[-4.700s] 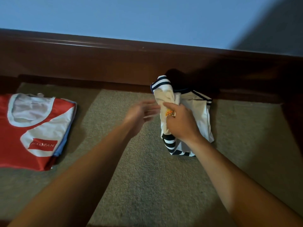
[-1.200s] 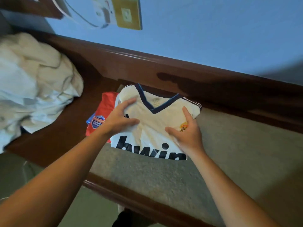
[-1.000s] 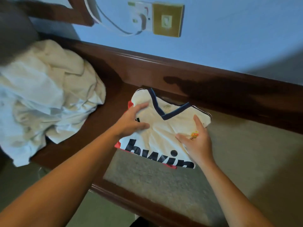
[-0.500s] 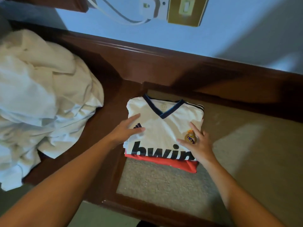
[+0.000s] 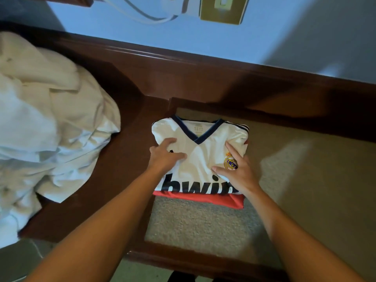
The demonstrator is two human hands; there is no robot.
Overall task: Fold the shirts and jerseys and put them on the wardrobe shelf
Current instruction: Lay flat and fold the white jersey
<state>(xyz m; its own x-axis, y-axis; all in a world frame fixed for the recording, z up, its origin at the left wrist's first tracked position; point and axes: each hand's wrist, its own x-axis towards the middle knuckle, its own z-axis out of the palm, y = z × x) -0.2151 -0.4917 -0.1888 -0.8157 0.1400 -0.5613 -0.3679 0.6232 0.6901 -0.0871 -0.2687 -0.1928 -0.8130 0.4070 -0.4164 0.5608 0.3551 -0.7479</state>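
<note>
1. Lying folded on the beige carpeted shelf [image 5: 305,180], a white football jersey [image 5: 200,151] with a navy V-collar, a gold crest and black "bwin" lettering is seen on top of a folded red shirt [image 5: 213,199].
2. Only the near edge of the red shirt is shown, just below the jersey's lower fold.
3. The left hand [image 5: 164,157] is laid flat on the jersey's left half, with fingers spread and nothing gripped.
4. The right hand [image 5: 238,170] is pressed flat on the jersey's right half beside the crest, fingers straight and splayed.
5. The stack is placed at the shelf's far left corner, close to the dark wooden frame [image 5: 203,78].
6. A crumpled pile of white cloth [image 5: 44,123] is seen to the left, resting on the wooden ledge, apart from the stack.
7. A brass switch plate [image 5: 223,9] and a white cable [image 5: 146,17] are mounted on the blue wall [image 5: 284,37] above.
</note>
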